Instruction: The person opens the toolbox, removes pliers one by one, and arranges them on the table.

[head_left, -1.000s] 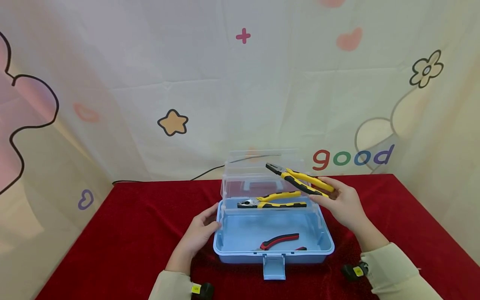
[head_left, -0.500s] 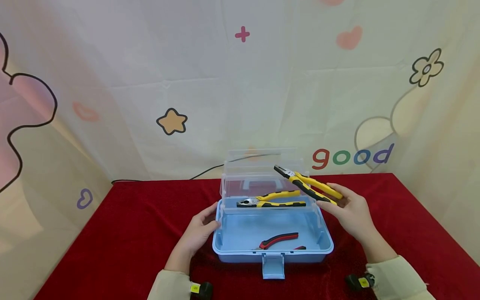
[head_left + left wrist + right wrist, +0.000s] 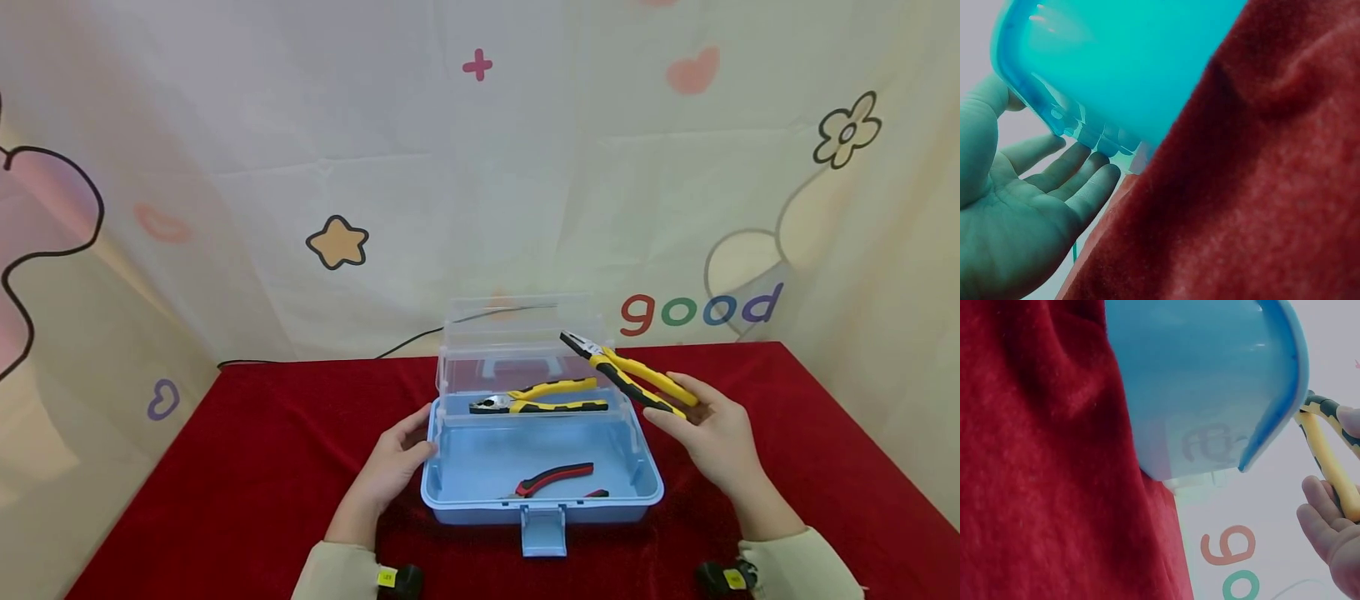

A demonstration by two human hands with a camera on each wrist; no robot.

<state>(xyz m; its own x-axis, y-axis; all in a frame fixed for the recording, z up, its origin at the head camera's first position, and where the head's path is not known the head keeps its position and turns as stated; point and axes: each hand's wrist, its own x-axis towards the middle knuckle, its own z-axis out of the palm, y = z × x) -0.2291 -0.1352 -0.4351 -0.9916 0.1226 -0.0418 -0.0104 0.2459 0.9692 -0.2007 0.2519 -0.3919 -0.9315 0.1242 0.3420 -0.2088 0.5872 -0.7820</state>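
Observation:
A light blue toolbox point(image 3: 480, 454) stands with its clear lid point(image 3: 517, 329) raised at the back. My left hand point(image 3: 386, 467) holds its left side, thumb over the rim and fingertips against the outer wall. Above the right back corner, my right hand point(image 3: 727, 442) grips yellow-and-black pliers point(image 3: 651, 378) by the handles, which are spread, with the head pointing up and left. Similar yellow-and-black pliers point(image 3: 562, 407) lie in the clear tray at the back of the box. Red-and-black handles point(image 3: 555, 477) show on the box floor; the rest of that tool is mostly behind the front wall.
The box sits on a red cloth point(image 3: 285, 467) covering the table. A blue latch point(image 3: 543, 531) hangs down at its front. Behind the table is a printed curtain point(image 3: 390, 200), with a thin black cable point(image 3: 412, 340) along its foot.
My right hand has drawn the held pliers to the right and slightly down, away from above the lid. The left hand keeps its place on the box; the whole view has shifted slightly.

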